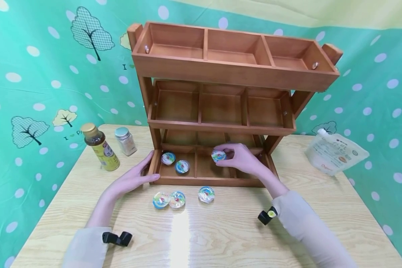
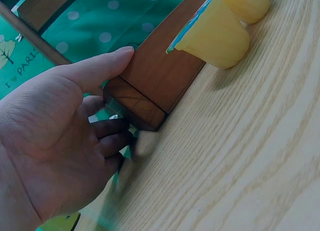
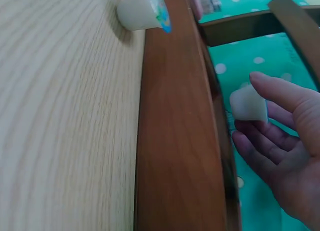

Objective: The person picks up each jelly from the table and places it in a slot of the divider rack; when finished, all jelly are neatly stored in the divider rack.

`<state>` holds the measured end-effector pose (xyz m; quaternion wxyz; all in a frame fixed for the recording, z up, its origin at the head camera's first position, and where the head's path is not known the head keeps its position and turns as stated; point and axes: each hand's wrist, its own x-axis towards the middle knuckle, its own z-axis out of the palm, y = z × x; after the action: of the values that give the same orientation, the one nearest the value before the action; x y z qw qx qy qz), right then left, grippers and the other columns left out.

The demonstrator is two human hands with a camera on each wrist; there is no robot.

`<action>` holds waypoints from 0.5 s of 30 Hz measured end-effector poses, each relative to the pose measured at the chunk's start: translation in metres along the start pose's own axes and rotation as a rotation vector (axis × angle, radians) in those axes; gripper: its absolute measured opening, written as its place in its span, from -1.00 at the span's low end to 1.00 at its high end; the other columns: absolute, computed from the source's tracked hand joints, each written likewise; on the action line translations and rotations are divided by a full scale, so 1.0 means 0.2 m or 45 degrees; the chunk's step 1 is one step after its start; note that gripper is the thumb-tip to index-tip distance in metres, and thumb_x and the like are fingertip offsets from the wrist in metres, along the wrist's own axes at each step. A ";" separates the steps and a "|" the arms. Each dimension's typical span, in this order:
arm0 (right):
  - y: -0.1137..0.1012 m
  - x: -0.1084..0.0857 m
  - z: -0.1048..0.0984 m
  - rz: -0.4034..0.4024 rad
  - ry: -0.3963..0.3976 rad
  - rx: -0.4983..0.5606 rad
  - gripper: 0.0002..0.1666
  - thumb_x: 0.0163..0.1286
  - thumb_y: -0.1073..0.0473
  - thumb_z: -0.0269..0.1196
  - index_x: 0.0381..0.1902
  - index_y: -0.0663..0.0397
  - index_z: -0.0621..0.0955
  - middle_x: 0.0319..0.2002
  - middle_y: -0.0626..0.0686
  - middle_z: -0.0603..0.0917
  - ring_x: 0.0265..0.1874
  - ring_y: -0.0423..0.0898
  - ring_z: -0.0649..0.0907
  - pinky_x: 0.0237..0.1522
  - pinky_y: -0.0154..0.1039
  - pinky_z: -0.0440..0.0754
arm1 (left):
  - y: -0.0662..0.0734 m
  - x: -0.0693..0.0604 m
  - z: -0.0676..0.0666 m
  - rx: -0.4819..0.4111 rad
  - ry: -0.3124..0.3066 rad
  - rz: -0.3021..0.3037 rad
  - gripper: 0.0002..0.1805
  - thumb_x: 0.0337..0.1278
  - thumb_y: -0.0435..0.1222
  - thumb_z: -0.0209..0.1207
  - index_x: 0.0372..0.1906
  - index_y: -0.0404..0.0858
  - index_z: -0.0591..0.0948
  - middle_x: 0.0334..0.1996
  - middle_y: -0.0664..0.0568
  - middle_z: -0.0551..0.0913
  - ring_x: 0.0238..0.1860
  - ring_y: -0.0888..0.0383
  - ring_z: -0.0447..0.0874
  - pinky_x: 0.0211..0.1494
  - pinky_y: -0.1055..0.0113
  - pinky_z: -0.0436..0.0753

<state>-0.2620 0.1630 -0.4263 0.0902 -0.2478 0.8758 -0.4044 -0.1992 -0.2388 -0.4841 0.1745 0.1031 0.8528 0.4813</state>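
My right hand (image 1: 238, 158) pinches a small jelly cup (image 1: 218, 156) over the middle compartment of the rack's bottom tray. The right wrist view shows that cup's whitish body (image 3: 248, 104) between thumb and fingers. At the tray's left end, my left hand (image 1: 134, 180) holds the corner of the wooden rack (image 2: 150, 86), thumb on the front and fingers round the side. Two jelly cups, one (image 1: 168, 158) behind the other (image 1: 182, 166), sit in the left compartment. On the table before the rack are a touching pair, a left cup (image 1: 160, 200) and a right cup (image 1: 177, 200), plus a separate cup (image 1: 206, 194).
A yellow-labelled bottle (image 1: 105, 150) and a blue-capped shaker jar (image 1: 125, 141) stand left of the rack. On the right is a white spouted pouch (image 1: 335, 152). The rack's upper tray (image 1: 234, 72) and middle tray (image 1: 221, 127) overhang the bottom one.
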 end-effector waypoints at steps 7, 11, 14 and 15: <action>-0.01 0.12 0.10 0.013 -0.011 -0.043 -0.46 0.25 0.14 0.51 0.20 0.02 0.70 -0.01 0.04 0.81 -0.04 -0.07 0.76 -0.02 -0.19 0.77 | 0.00 0.00 0.00 0.039 0.011 -0.005 0.09 0.37 0.09 0.22 0.69 0.08 -0.26 0.70 -0.18 -0.23 0.67 -0.38 -0.25 0.60 -0.42 0.00; -0.01 0.15 0.15 0.046 -0.028 -0.034 -0.49 0.24 0.17 0.52 0.16 0.02 0.72 0.01 0.05 0.81 -0.02 -0.05 0.78 -0.01 -0.18 0.78 | 0.00 0.00 0.00 0.042 0.012 -0.001 0.09 0.36 0.08 0.23 0.69 0.07 -0.25 0.70 -0.18 -0.22 0.67 -0.37 -0.24 0.61 -0.41 0.01; -0.02 0.17 0.17 0.068 -0.028 -0.032 -0.47 0.23 0.20 0.52 0.18 0.05 0.71 0.03 0.09 0.81 -0.01 -0.04 0.79 -0.02 -0.19 0.78 | 0.00 0.00 0.00 0.042 0.013 -0.003 0.09 0.36 0.09 0.23 0.69 0.09 -0.25 0.71 -0.16 -0.22 0.67 -0.36 -0.24 0.61 -0.40 0.01; -0.02 0.18 0.18 0.071 -0.026 -0.037 -0.45 0.23 0.20 0.52 0.19 0.06 0.70 0.04 0.10 0.80 -0.01 -0.05 0.79 -0.02 -0.19 0.78 | 0.00 0.00 0.00 0.044 0.013 -0.002 0.09 0.36 0.09 0.23 0.69 0.09 -0.25 0.71 -0.16 -0.22 0.67 -0.37 -0.24 0.61 -0.41 0.01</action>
<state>-0.2786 0.1188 -0.4457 0.1069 -0.2286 0.8872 -0.3863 -0.1992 -0.2395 -0.4839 0.1687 0.1031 0.8619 0.4669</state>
